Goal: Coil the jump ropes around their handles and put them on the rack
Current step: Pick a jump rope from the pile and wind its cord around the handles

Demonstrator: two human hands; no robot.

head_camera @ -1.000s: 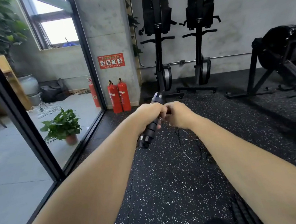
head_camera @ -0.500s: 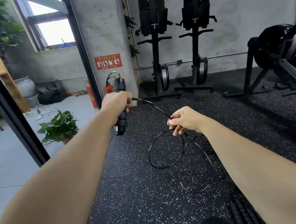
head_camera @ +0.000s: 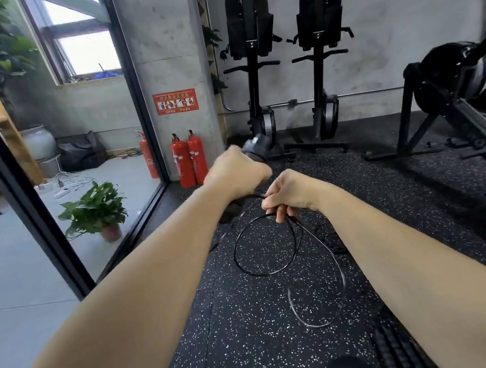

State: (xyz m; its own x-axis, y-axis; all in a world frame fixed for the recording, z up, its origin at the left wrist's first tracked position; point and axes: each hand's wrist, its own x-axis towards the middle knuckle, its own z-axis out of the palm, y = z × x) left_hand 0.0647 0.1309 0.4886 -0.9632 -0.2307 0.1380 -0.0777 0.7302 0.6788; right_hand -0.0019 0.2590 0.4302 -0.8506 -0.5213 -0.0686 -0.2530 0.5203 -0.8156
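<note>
The left hand (head_camera: 236, 171) is gripping the handle (head_camera: 254, 148) tight as the core for winding; the right hand (head_camera: 290, 192) is pinching the rope (head_camera: 263, 273) w/ fingers, loops hanging over the floor (head_camera: 251, 332), feeding slack.

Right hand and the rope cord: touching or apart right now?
Touching. The head view shows the right hand closed around the black cord, its fingers pinching it where the loops hang toward the floor. The left hand grips the handle.
</note>
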